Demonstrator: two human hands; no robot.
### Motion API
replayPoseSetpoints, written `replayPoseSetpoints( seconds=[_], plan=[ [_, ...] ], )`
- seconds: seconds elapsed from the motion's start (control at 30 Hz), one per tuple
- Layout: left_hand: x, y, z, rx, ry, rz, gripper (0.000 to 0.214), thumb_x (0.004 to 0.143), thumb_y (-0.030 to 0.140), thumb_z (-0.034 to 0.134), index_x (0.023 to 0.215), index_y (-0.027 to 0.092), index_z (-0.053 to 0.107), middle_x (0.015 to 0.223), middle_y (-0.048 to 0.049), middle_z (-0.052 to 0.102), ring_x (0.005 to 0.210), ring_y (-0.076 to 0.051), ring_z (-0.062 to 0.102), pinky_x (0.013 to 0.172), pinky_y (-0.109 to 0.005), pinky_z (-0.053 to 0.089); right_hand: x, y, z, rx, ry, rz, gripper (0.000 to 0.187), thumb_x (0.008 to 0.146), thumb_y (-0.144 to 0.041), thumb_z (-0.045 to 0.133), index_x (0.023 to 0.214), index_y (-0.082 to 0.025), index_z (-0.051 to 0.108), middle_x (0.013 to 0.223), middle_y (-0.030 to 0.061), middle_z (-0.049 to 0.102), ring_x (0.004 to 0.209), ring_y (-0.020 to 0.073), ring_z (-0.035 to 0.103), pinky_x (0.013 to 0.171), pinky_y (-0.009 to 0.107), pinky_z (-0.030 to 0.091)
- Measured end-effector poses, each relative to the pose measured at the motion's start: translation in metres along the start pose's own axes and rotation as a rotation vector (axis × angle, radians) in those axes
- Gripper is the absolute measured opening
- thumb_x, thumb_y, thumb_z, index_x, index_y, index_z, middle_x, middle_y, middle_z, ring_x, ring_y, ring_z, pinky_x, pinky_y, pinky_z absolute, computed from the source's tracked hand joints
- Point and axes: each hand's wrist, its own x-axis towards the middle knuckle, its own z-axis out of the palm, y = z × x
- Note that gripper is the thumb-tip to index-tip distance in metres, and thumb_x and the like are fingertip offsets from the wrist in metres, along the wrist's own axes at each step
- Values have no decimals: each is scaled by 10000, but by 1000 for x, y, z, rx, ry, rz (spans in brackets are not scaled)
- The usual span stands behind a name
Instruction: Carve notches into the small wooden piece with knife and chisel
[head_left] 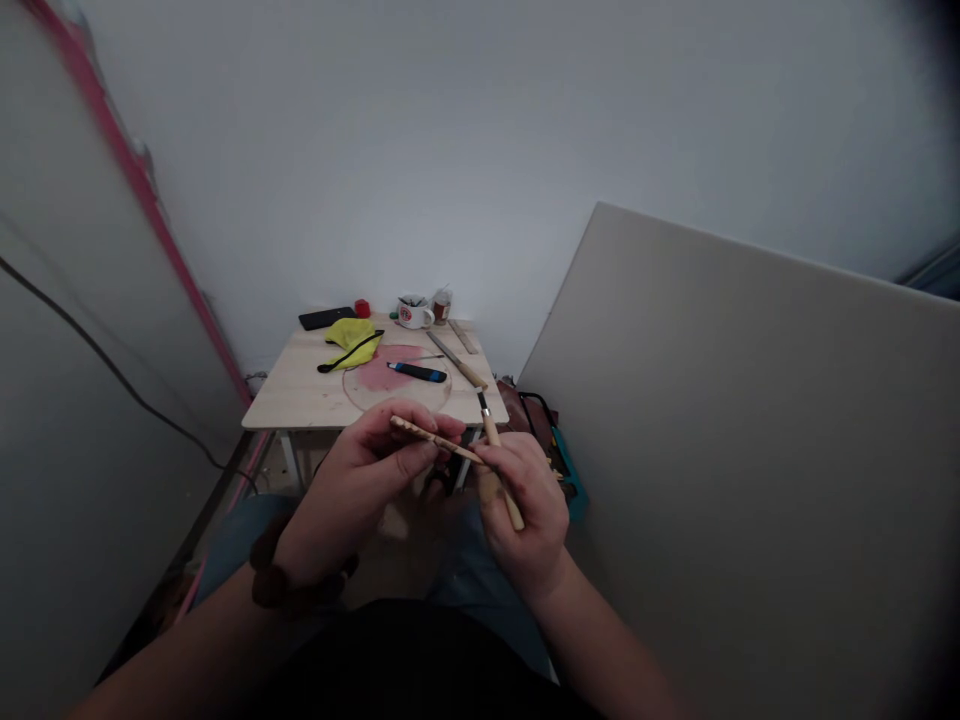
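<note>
A thin carved wooden stick is pinched between the thumb and fingers of my left hand. It slants down to the right, and its lower end meets the fingers of my right hand. That hand is closed around the pale wooden handle of a carving knife, whose short dark blade points up and away from me. Both hands are above my lap, just in front of the small table. Whether the right fingertips also grip the stick's end, I cannot tell.
On the table lie a blue-black utility knife, a wooden-handled file, a yellow cloth and a black phone. Behind them stand a white mug and a small jar. A large pale panel rises at the right, beside a teal toolbox.
</note>
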Motion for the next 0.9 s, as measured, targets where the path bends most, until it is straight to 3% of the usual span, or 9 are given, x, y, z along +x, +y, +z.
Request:
replayPoseSetpoints(
  seconds=[0.2,0.43,0.57,0.73,0.9],
  plan=[
    [-1,2,2,29,39,-31,136,1013,337,933,1077,250,850,1193,-72,898,963,-228,829,846,-340,689,-2,3,0,-39,0,-48,601,967,-5,649,1485,-291,756,1203,114,798,1117,318,753,964,547,636],
    [0,-1,2,76,60,-24,118,1022,342,920,1061,248,861,1154,-59,895,1016,-215,814,912,-310,653,-4,5,0,-31,-19,-58,610,961,-9,649,1495,-288,744,1223,119,804,1122,320,754,957,546,640],
    [4,-4,1,89,85,-60,148,1017,358,918,1047,224,862,1089,-64,882,1019,-212,803,930,-293,630,-3,2,2,9,-28,-10,490,991,-36,652,1409,-264,767,1198,119,807,1098,304,746,955,526,631],
    [9,-8,-1,-47,129,-173,207,968,355,943,1023,209,807,990,-44,852,910,-213,800,861,-305,645,-1,-2,8,132,-63,174,229,1065,-111,651,1182,-256,784,1036,60,802,951,243,736,861,426,607],
    [11,-11,2,-89,149,-188,191,983,352,916,1019,213,789,974,-31,842,895,-206,808,848,-295,653,-5,1,15,149,-82,211,180,1074,-149,667,1158,-249,791,1032,55,812,950,236,745,859,402,609]
  ],
)
